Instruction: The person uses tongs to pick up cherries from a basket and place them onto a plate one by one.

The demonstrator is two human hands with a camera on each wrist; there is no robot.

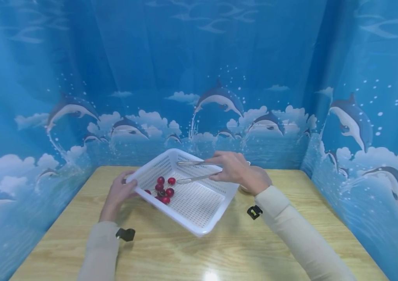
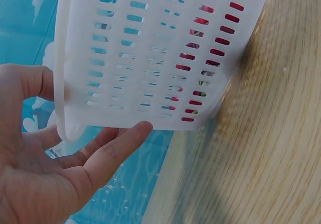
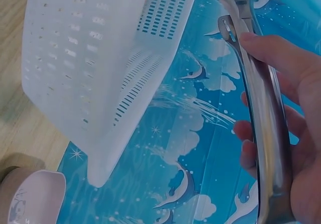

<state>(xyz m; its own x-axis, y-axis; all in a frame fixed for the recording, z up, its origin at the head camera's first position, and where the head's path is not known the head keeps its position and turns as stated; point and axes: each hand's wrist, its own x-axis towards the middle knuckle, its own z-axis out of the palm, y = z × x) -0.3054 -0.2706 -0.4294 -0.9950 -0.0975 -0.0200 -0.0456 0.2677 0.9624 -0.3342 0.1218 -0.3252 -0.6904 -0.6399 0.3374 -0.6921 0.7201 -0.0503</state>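
My left hand (image 1: 119,193) grips the left corner of a white perforated plastic basket (image 1: 202,201), thumb over the rim and fingers beneath. The basket sits tilted above the table, and several dark red cherries (image 1: 169,192) are bunched against its left, near side. Some red also shows through the slots of the basket wall (image 2: 150,48) in the left wrist view. In my right hand (image 1: 232,171) is a pair of metal tongs (image 3: 268,133), their arms spread apart. Both tong tips reach over the basket, the lower one close to a cherry, with nothing between them.
A small pale pink bowl (image 3: 42,196) stands on the wooden table (image 1: 199,257), partly behind my right wrist in the head view. Blue dolphin-print curtains (image 1: 185,78) enclose the table at the back and both sides.
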